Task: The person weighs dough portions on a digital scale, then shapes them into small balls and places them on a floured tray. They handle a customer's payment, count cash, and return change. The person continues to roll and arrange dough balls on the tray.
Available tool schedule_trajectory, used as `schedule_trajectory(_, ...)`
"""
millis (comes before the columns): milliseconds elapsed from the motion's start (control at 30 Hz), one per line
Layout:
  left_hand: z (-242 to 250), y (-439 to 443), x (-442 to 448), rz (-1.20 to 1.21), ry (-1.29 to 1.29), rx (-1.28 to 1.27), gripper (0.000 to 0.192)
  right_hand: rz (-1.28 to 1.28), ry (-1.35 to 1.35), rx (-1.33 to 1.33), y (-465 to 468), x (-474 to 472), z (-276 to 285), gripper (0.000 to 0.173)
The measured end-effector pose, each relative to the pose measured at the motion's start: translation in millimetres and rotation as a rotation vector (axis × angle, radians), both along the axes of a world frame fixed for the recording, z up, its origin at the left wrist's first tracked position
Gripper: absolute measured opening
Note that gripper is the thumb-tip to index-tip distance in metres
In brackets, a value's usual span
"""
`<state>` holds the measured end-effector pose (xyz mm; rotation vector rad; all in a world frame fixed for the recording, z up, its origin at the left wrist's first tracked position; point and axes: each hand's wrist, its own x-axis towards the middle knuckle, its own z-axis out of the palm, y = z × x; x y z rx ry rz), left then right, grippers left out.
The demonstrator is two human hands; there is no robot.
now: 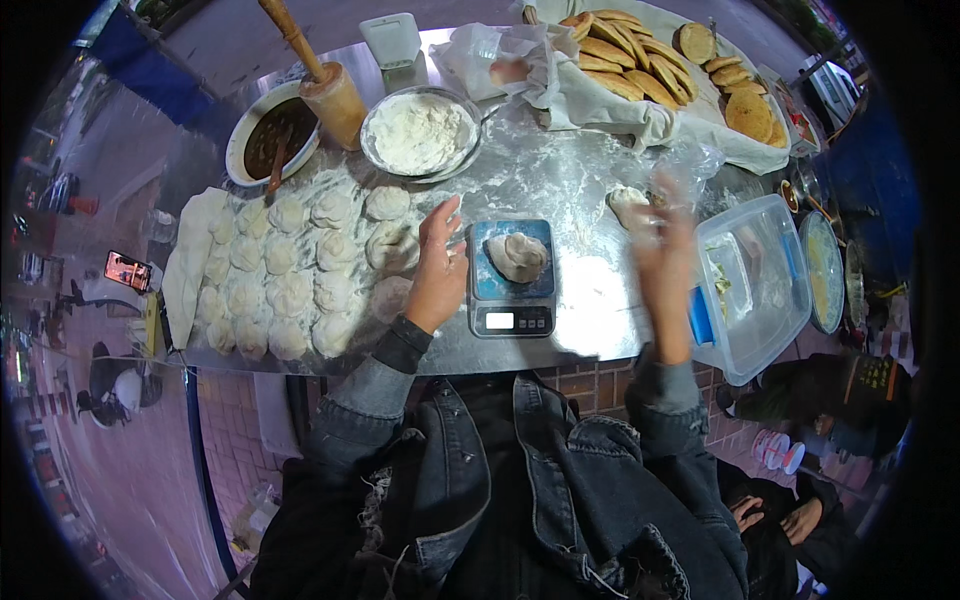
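A lump of dough (517, 257) rests on the blue plate of a digital kitchen scale (513, 321) in front of me. My left hand (437, 270) hovers at the scale's left side, fingers apart and holding nothing. Blurred by motion, my right hand (665, 255) is off to the right, beside a second piece of dough (624, 204); whether it grips anything is unclear. Rows of floured dough balls (287, 292) cover the left of the metal table (525, 172), with one dough piece (391, 246) close to my left hand.
Behind stand a bowl of dark sauce (281, 131), a wooden mortar with pestle (334, 105) and a flour bowl (420, 129). Baked flatbreads (637, 60) fill a cloth-lined tray at back right. A clear plastic box (757, 285) borders my right hand. Another person's hands (799, 521) show lower right.
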<state>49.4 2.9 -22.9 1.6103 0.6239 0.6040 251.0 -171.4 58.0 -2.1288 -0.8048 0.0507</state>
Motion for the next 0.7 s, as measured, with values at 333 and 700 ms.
schedule_trajectory(333,35,-13,42,-0.224,-0.231,-0.475,0.076,0.722,0.123,0.088,50,-58,-20,0.049)
schedule_trajectory(700,6,5,12,-0.156,-0.003,-0.492,0.041,0.416,0.007,-0.208,44,-37,-52,0.042)
